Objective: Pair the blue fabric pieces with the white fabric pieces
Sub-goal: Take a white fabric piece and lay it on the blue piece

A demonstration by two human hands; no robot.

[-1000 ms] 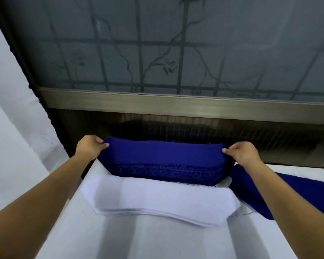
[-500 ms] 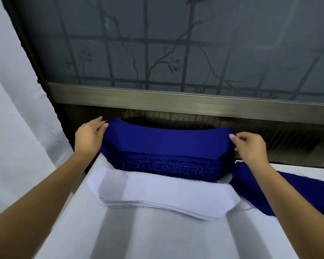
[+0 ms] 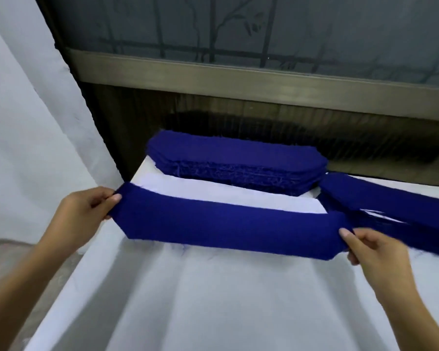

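Nearest the camera lies the white cloth-covered table [image 3: 213,305], creased in long soft folds. Above it the left hand [image 3: 84,216] pinches one angled end of a long, deep-blue cut fabric strip [image 3: 226,224] between thumb and curled fingers, and the right hand [image 3: 375,252] pinches the other end the same way. The strip hangs stretched between them, over the near edge of a flat stack of white fabric pieces of like outline [image 3: 226,196]. Whether its underside touches the white stack cannot be told. The cloth looks light, limp and matt, with fraying edges. It would likely sag or fold if held at one point, so a grip at both tapered ends under slight tension seems the best way to keep it flat and to line its corners up with the top white piece. It is unlikely to slip, but rough pulling could shed threads. Behind the white stack sits a thick pile of the same blue pieces [image 3: 238,158], its edge ragged. To the right lies another blue heap with white slivers showing [image 3: 395,206]. Beyond stands a metal-framed frosted window [image 3: 238,74].
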